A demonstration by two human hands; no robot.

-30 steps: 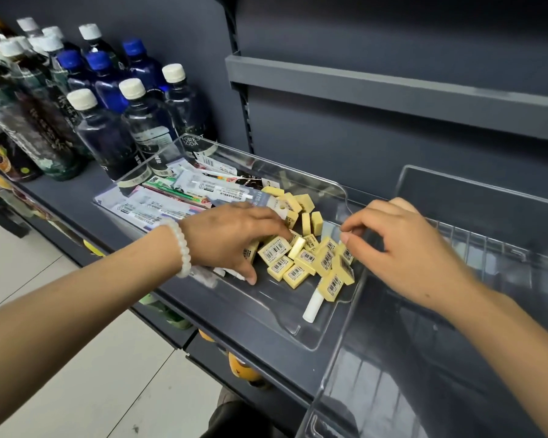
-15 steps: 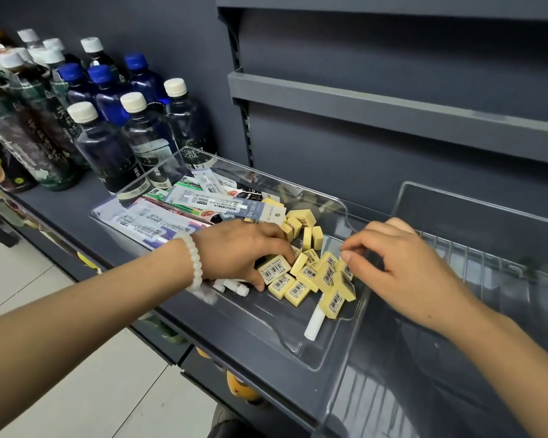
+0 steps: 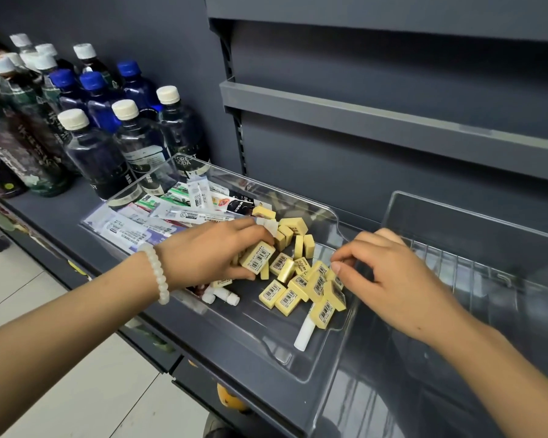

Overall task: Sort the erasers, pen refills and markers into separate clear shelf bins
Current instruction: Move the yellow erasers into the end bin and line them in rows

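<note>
A clear bin on the shelf holds several yellow erasers, packets of pen refills at its far left, and white markers. My left hand reaches into the bin and grips a handful of erasers, one barcoded eraser showing between thumb and fingers. My right hand hovers over the bin's right edge with fingers curled, its fingertips at the erasers; whether it pinches one is hidden. A second clear bin stands to the right.
Dark and blue-capped drink bottles crowd the shelf left of the bin. A grey upper shelf juts out above. A wire grid shows through the right bin. The tiled floor lies below at left.
My left hand has closed around more erasers and lifted slightly. The right hand stays near the bin's right edge. The view has tilted a little downward.
</note>
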